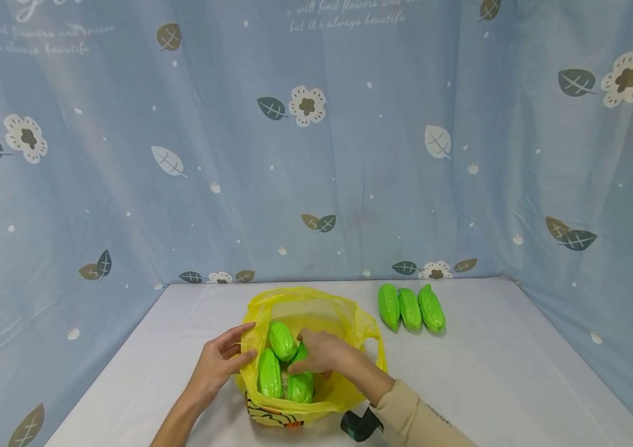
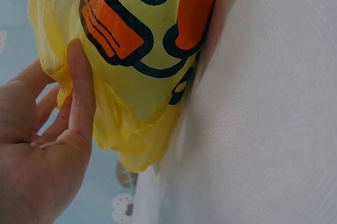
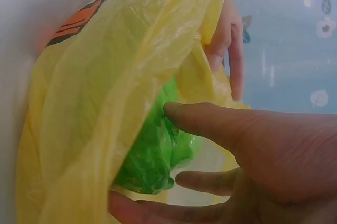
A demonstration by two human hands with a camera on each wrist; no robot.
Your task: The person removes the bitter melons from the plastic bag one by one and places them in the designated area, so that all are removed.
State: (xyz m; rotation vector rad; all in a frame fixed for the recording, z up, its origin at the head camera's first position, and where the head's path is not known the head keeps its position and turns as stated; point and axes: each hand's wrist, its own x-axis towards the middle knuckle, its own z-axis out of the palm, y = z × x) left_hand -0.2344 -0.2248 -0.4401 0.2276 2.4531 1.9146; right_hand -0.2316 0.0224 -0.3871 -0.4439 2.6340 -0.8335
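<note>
A yellow plastic bag with a printed cartoon face stands with its mouth spread wide. Inside it lie several bright green, glossy, ridged gourds, which look like bitter melons. My left hand pinches the bag's left rim; in the left wrist view the thumb of that hand lies on the outside, with the other fingers partly behind the plastic. My right hand reaches into the bag over the right-hand gourd. In the right wrist view, the fingers of this hand are spread beside the green gourds, the thumb tip against one.
Three more green gourds lie side by side on the white table, behind and right of the bag. A blue curtain with printed leaves and flowers encloses the back and sides. A dark device sits by the right wrist.
</note>
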